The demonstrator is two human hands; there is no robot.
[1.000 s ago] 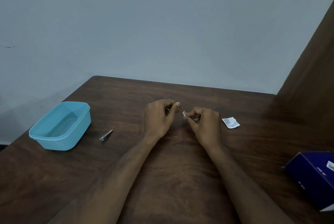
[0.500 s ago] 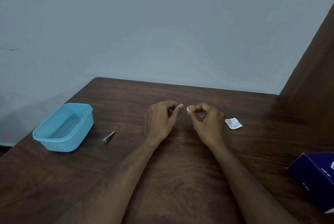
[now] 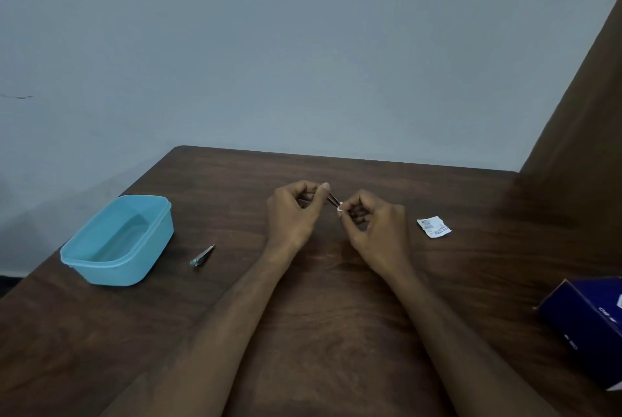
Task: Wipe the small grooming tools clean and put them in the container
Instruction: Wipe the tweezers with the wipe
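My left hand (image 3: 294,213) pinches a thin dark metal tool, likely tweezers (image 3: 334,198), above the middle of the brown table (image 3: 323,315). My right hand (image 3: 373,226) pinches a small white wipe (image 3: 340,209) against the tool's tip. A nail clipper (image 3: 202,255) lies on the table left of my hands. The light blue plastic container (image 3: 117,241) stands open at the far left, apparently holding nothing.
A torn white sachet (image 3: 434,226) lies right of my right hand. A dark blue box (image 3: 585,325) sits at the right edge. A brown panel (image 3: 579,133) rises on the right, and a grey wall stands behind the table.
My right hand with the wipe has slid along the tool's tip, away and back toward it. My left hand stays in place, still holding the tool.
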